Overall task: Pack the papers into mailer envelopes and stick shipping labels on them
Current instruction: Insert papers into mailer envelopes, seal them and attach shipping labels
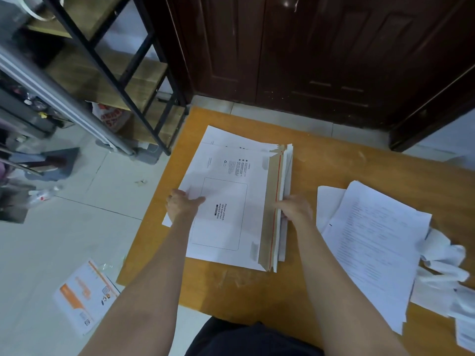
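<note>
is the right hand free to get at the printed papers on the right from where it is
Probably not at once: the right hand is busy at the flap edge of the top mailer envelope. The printed papers lie uncovered just beside it, with nothing between.

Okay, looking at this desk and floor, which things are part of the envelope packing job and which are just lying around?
Part of the job:
white cardboard mailer envelopes stacked on the table, held by left hand and right hand
printed white paper sheets

Lying about:
orange-and-white printed envelope on the floor
crumpled white paper strips
black metal shelf rack
</note>
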The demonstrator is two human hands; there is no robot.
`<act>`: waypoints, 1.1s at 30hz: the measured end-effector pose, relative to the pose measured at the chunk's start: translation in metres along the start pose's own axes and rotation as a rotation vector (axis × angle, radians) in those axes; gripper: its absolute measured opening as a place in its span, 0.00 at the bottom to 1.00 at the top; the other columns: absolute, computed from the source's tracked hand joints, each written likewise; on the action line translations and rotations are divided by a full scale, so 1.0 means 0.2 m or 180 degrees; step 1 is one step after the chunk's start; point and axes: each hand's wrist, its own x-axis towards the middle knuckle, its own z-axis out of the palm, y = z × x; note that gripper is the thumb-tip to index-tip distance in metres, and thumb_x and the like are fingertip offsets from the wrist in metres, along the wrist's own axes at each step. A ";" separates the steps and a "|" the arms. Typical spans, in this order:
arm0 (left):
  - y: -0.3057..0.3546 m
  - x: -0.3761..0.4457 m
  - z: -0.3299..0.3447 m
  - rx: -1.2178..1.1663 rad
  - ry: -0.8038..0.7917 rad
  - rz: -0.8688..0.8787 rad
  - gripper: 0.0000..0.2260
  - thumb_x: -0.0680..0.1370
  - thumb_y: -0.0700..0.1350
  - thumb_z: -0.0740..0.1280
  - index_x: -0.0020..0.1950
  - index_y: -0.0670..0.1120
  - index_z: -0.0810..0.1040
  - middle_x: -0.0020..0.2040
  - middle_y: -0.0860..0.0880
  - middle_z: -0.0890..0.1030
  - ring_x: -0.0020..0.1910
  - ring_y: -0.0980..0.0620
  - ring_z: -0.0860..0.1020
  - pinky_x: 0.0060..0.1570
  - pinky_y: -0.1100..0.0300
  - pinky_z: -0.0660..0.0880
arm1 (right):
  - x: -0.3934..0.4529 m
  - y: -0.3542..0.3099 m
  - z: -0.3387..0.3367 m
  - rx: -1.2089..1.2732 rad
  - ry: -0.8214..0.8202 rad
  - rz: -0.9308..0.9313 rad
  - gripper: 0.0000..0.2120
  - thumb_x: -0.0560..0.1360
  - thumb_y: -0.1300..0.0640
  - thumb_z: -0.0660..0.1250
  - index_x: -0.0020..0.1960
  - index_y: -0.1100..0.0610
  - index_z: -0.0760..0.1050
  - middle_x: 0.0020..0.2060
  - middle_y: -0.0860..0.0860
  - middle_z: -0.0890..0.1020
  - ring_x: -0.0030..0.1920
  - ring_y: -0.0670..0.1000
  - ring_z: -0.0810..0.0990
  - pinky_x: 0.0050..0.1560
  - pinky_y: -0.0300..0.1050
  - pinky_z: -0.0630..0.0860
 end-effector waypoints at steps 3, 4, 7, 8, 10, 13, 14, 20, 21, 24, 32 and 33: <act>0.03 -0.02 -0.01 -0.0212 -0.0120 -0.0045 0.23 0.72 0.47 0.74 0.63 0.41 0.73 0.59 0.44 0.76 0.57 0.44 0.75 0.46 0.56 0.74 | -0.01 0.00 0.00 -0.0066 0.0090 -0.0055 0.08 0.75 0.55 0.66 0.54 0.55 0.77 0.42 0.51 0.81 0.41 0.51 0.81 0.41 0.42 0.78; 0.04 -0.02 -0.01 -0.0359 -0.0207 -0.0053 0.21 0.72 0.46 0.73 0.63 0.41 0.74 0.57 0.45 0.77 0.54 0.45 0.75 0.43 0.58 0.72 | -0.01 -0.01 0.00 0.0035 0.0115 -0.0027 0.11 0.76 0.57 0.64 0.57 0.54 0.76 0.43 0.50 0.79 0.41 0.51 0.80 0.42 0.43 0.78; 0.05 -0.02 -0.03 -0.1038 -0.0383 -0.0130 0.16 0.71 0.44 0.73 0.57 0.44 0.76 0.50 0.47 0.78 0.48 0.47 0.75 0.41 0.61 0.71 | -0.02 0.00 -0.02 0.0414 0.0280 0.0102 0.19 0.78 0.57 0.59 0.68 0.56 0.70 0.57 0.54 0.78 0.54 0.56 0.77 0.44 0.43 0.71; 0.05 -0.02 -0.03 -0.1265 -0.0432 -0.0154 0.14 0.70 0.44 0.74 0.53 0.45 0.76 0.49 0.46 0.79 0.47 0.47 0.76 0.42 0.60 0.72 | -0.03 0.01 -0.03 0.0596 0.0377 0.0137 0.20 0.78 0.56 0.59 0.69 0.58 0.69 0.61 0.55 0.76 0.59 0.57 0.76 0.47 0.44 0.70; 0.08 -0.06 -0.02 -0.1530 -0.0541 -0.0081 0.13 0.70 0.43 0.74 0.52 0.46 0.75 0.49 0.46 0.79 0.46 0.47 0.76 0.44 0.58 0.72 | -0.04 0.04 -0.06 0.1028 0.0532 0.0160 0.21 0.77 0.54 0.62 0.67 0.61 0.70 0.64 0.56 0.75 0.63 0.58 0.73 0.56 0.47 0.70; 0.16 -0.13 0.02 -0.1708 -0.0785 0.0059 0.18 0.72 0.44 0.74 0.59 0.46 0.75 0.52 0.47 0.79 0.48 0.47 0.76 0.44 0.58 0.73 | -0.06 0.13 -0.13 0.1560 0.0577 0.0181 0.21 0.74 0.53 0.68 0.63 0.62 0.73 0.61 0.56 0.78 0.61 0.57 0.75 0.54 0.46 0.71; 0.19 -0.17 0.04 -0.1745 -0.0883 0.0096 0.17 0.72 0.44 0.74 0.59 0.47 0.74 0.51 0.48 0.79 0.46 0.49 0.76 0.43 0.59 0.72 | -0.07 0.17 -0.15 0.1720 0.0572 0.0194 0.21 0.72 0.54 0.70 0.62 0.63 0.74 0.60 0.56 0.78 0.60 0.57 0.75 0.54 0.45 0.70; 0.29 -0.37 0.22 -0.1690 -0.1265 0.0342 0.13 0.72 0.43 0.74 0.52 0.45 0.74 0.48 0.48 0.77 0.44 0.49 0.75 0.40 0.60 0.70 | -0.12 0.44 -0.31 0.2257 0.0869 0.0250 0.17 0.69 0.62 0.73 0.56 0.64 0.78 0.57 0.57 0.80 0.59 0.57 0.77 0.55 0.44 0.72; 0.29 -0.40 0.24 -0.1656 -0.1280 0.0341 0.13 0.72 0.43 0.74 0.52 0.45 0.74 0.48 0.48 0.78 0.44 0.49 0.75 0.41 0.59 0.71 | -0.12 0.48 -0.33 0.2310 0.0908 0.0242 0.16 0.68 0.62 0.74 0.55 0.63 0.79 0.56 0.57 0.81 0.58 0.57 0.78 0.56 0.45 0.73; 0.30 -0.47 0.32 -0.1488 -0.1349 0.0343 0.11 0.72 0.43 0.74 0.49 0.45 0.74 0.50 0.45 0.79 0.46 0.47 0.76 0.45 0.58 0.72 | -0.12 0.59 -0.39 0.2313 0.0916 0.0248 0.13 0.66 0.61 0.76 0.50 0.60 0.80 0.53 0.56 0.82 0.55 0.57 0.79 0.57 0.46 0.75; 0.27 -0.72 0.48 -0.0192 -0.0801 0.0687 0.15 0.74 0.45 0.72 0.55 0.41 0.72 0.48 0.47 0.75 0.47 0.46 0.73 0.41 0.59 0.70 | -0.09 0.83 -0.46 0.1998 0.0751 0.0119 0.19 0.68 0.57 0.75 0.56 0.62 0.79 0.54 0.56 0.82 0.56 0.57 0.79 0.55 0.46 0.76; 0.27 -0.75 0.50 0.0030 -0.0585 0.0706 0.18 0.74 0.45 0.71 0.58 0.39 0.70 0.52 0.46 0.75 0.49 0.45 0.73 0.45 0.55 0.72 | -0.09 0.85 -0.46 0.1996 0.0740 0.0112 0.20 0.68 0.57 0.75 0.58 0.62 0.78 0.54 0.56 0.82 0.56 0.57 0.79 0.54 0.46 0.75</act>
